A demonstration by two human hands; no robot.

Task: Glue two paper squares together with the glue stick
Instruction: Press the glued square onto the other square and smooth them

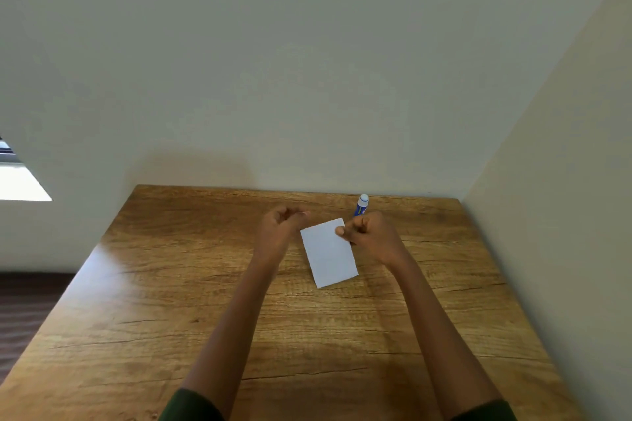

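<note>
On my feed the white paper [330, 255] lies toward the far edge of the wooden table [171, 284], a little right of centre, turned askew. I can't tell if it's one sheet or two stacked. Right hand [371, 236] is at its far right corner, fingers curled, thumb on top, pinching that corner. Left hand [280, 227] sits just beside the far left corner, clenched, and I see nothing in it. The blue glue stick [361, 206], white cap on, stands upright near the far edge, right behind the right hand
</note>
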